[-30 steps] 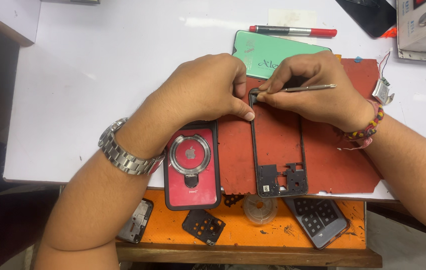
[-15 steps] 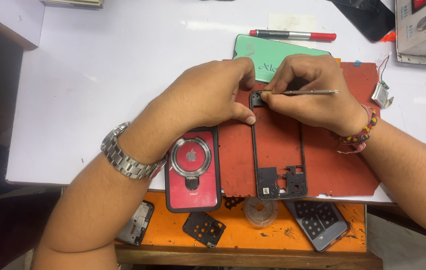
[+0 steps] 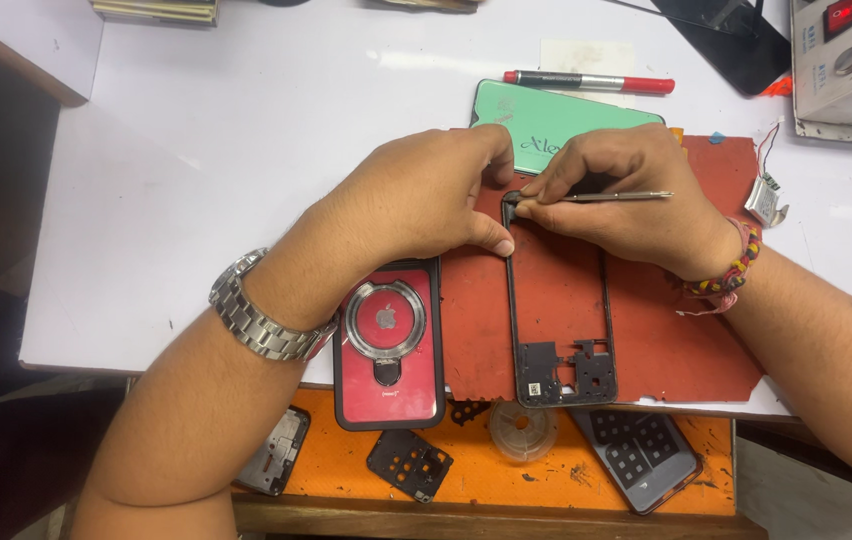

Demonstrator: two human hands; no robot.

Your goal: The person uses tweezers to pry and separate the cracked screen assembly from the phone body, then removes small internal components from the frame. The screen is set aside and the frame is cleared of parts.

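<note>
Little had moved since the earlier frames: both hands stayed at the top of the frame, and the tool lay a touch flatter, its handle pointing right.

That black phone frame lay lengthwise on the red mat, its top end under the hands and its bottom end, with a dark perforated plate, near the mat's front edge. The left hand rested on the mat at the frame's upper left corner, fingers curled down and thumb pressed against the frame's left rail; it pinned the frame rather than gripping it. A metal watch sat on that wrist. The right hand had its fingers closed in a pinch on the thin metal tool, whose tip met a small dark part at the frame's top left corner. A beaded band circled that wrist.

Just left of the frame, touching the mat's edge, lay a red phone case with a ring holder. Behind the hands a green panel lay on the white desk, and beyond it a red marker. A small battery with wires sat by the mat's right corner. On the orange shelf in front lay loose phone parts and a clear round disc.
</note>
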